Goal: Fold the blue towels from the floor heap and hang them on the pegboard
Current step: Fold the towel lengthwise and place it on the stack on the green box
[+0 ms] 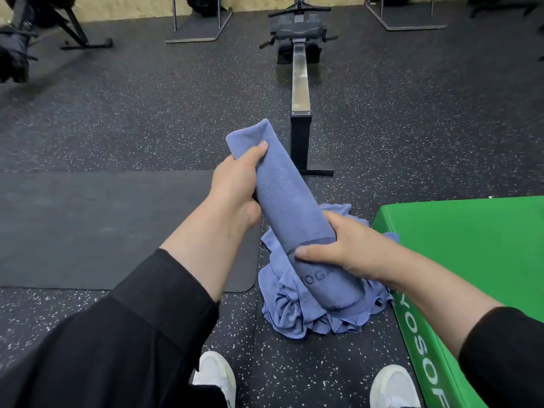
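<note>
Fingers of left hand (pixel 235 178), right hand (pixel 344 248) clasp folded towel (pixel 290 198), "OGA" legible; green box (pixel 471 245) reads "YOSOF".

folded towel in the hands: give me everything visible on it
The folded towel is a long, narrow blue strip of soft, fleecy cloth with a darker band and partly hidden letters near its lower end. It slants from upper left to lower right above the towel heap. The left hand grips its upper part, the right hand its lower.
</note>
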The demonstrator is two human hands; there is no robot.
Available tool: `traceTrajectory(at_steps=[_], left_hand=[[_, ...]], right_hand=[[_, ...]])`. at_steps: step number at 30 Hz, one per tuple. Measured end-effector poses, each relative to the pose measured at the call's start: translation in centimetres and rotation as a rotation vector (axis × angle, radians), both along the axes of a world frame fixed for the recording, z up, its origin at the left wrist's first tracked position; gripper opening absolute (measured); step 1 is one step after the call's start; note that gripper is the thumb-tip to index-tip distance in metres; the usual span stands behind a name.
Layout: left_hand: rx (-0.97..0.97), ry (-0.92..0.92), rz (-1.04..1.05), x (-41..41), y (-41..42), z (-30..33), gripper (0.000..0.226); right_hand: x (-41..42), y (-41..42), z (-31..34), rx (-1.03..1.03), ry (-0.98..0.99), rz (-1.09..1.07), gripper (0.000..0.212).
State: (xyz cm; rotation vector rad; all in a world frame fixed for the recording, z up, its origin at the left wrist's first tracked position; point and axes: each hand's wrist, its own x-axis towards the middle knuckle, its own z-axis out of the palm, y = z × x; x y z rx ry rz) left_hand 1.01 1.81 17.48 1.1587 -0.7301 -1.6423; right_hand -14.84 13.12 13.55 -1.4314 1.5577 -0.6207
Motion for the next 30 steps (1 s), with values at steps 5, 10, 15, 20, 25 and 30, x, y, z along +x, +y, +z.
traceTrajectory(at_steps=[5, 10, 15, 20, 25, 30], left_hand=[[-0.013, -0.025, 0.019, -0.2, -0.1, -0.1, 0.012], [-0.040, -0.034, 0.037, -1.3, -0.1, -0.2, 0.015], [-0.003, 0.004, -0.042, -3.7, 0.2, 0.2, 0.019], [0.013, 0.013, -0.139, -8.9, -0.1, 0.2, 0.021], [0.053, -0.028, -0.214, -16.2, -0.7, -2.6, 0.015], [0.098, -0.147, -0.374, -23.5, 0.4, -7.5, 0.007]], right_hand=[[-2.2, 0.9, -0.6, 0.095, -0.133, 0.034, 0.040], [-4.9, 2.1, -0.2, 0.143, -0.250, 0.026, 0.033], [-7.8, 3.5, 0.4, 0.150, -0.235, -0.058, 0.028], [-12.9, 5.0, 0.7, 0.166, -0.209, -0.133, 0.027], [-18.6, 7.4, -1.2, 0.172, -0.237, -0.288, 0.027], [-22.8, 10.5, -5.8, 0.229, -0.280, -0.458, 0.032]])
